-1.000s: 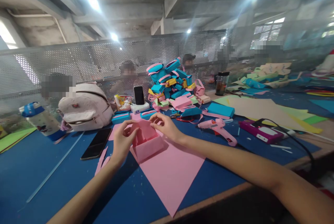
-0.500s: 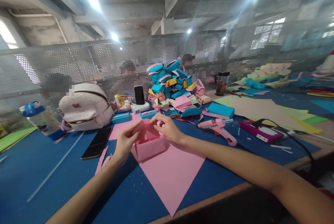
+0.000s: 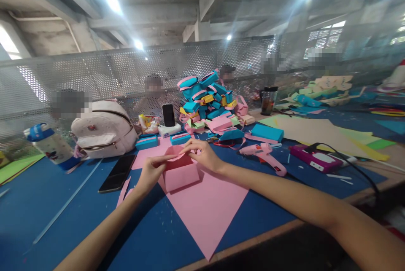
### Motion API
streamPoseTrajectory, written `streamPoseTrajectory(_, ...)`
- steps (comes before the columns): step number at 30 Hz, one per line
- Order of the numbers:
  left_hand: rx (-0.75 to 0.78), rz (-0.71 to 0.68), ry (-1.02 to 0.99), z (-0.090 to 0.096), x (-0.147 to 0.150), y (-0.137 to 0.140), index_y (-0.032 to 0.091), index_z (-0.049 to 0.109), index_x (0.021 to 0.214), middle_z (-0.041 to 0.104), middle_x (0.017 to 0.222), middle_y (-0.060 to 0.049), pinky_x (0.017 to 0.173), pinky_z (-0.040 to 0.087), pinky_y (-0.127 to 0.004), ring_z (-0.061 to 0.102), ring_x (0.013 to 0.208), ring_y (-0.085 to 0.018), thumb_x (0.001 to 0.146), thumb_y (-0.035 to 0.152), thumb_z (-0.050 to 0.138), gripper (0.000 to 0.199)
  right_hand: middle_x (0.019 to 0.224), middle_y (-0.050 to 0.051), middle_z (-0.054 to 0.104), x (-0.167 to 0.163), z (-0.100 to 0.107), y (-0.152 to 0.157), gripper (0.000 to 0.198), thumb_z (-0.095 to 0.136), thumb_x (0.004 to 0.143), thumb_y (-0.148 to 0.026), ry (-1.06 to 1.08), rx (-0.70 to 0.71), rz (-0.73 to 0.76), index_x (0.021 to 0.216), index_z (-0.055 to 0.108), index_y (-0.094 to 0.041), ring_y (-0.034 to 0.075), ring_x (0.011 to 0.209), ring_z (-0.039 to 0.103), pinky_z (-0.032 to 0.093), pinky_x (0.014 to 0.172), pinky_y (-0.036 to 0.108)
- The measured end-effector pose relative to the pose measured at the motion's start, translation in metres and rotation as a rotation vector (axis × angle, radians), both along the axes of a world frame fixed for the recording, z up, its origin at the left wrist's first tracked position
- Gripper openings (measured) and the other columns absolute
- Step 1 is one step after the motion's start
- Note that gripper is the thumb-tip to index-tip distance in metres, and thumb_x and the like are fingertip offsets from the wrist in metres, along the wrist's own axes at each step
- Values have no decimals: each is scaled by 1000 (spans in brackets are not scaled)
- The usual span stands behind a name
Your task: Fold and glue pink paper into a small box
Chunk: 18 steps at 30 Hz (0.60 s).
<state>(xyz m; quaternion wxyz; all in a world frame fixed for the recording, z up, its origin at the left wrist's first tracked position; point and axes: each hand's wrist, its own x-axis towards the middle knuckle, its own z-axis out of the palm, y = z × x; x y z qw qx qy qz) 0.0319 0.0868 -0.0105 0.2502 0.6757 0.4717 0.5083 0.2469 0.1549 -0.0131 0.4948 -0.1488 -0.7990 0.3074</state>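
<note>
A small pink paper box (image 3: 182, 178) stands on a large pink paper sheet (image 3: 209, 212), its top open toward me. My left hand (image 3: 152, 172) pinches the box's left side, thumb and fingers closed at the upper rim. Across from it, my right hand (image 3: 204, 155) grips the far right rim between bent fingers. A flap of pink paper spans between the two hands over the opening. The tips of the right fingers are partly hidden. To the right of the hands lies a pink glue gun (image 3: 264, 157).
Behind the hands rises a pile of blue, pink and yellow paper boxes (image 3: 210, 102). On the left are a black phone (image 3: 117, 174), a white backpack (image 3: 104, 134) and a bottle (image 3: 52, 148). A purple device (image 3: 316, 159) with a cable lies at right. People sit beyond the mesh screen.
The pink flap inside the box has been drawn across between my hands, and the inside looks more open. My left fingers have straightened along the rim. The box has tilted slightly.
</note>
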Motion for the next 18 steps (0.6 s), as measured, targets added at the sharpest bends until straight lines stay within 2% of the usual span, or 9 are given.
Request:
streamPoseTrajectory(5,11,-3,74,3,0,-2,21,79,95,78,97,-4,88,55,-34,72,93,-23,63,10,46,47,92,4,66,-1,-3,0,23,60,83,-12,26,-22,13,87,78,-25,17,82,59,42,65,28)
streamPoseTrajectory(12,33,25,109,2,0,-3,21,80,90,78,91,-3,77,55,-28,73,87,-22,64,10,44,46,86,4,70,-3,-5,-1,14,62,80,-12,60,-43,-58,80,72,-20,17,74,60,41,59,27)
streamPoseTrajectory(18,42,29,93,2,0,-3,21,80,89,78,91,-4,78,55,-28,73,87,-21,65,9,46,44,87,4,72,-1,-5,-1,12,63,81,-14,60,-15,-52,80,73,-21,18,78,61,42,62,28)
